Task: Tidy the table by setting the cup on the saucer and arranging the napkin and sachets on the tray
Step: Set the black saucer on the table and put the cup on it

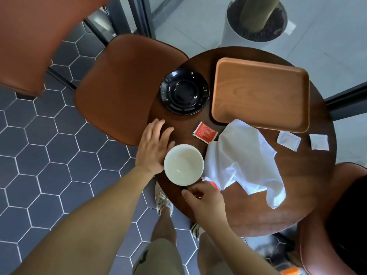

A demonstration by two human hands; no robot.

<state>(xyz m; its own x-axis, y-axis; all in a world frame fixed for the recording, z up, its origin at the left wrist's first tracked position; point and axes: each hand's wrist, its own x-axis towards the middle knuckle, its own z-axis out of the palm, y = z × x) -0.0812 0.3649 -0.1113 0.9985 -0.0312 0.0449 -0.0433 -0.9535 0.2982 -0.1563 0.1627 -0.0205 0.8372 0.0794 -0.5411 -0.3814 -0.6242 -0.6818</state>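
A white cup [183, 164] stands upright near the table's front-left edge. My left hand [154, 144] lies flat beside it with straight fingers, its palm edge against the cup's left side. My right hand [203, 197] is at the cup's near side, thumb and curled fingers closed round a small dark handle. The black saucer [184, 91] sits behind the cup. The wooden tray [260, 94] holds nothing. A crumpled white napkin [242, 159] overlaps the tray's front rim. A red sachet [205, 132] lies left of the napkin. Another red sachet [215, 185] peeks out from under it. White sachets [288, 140] [318, 142] lie right.
The round dark table [250, 215] has brown padded chairs at its left [119, 90] and right [325, 225]. A white planter [256, 22] stands behind glass beyond the table. My legs and shoes are on the hexagon-tiled floor [59, 155] below.
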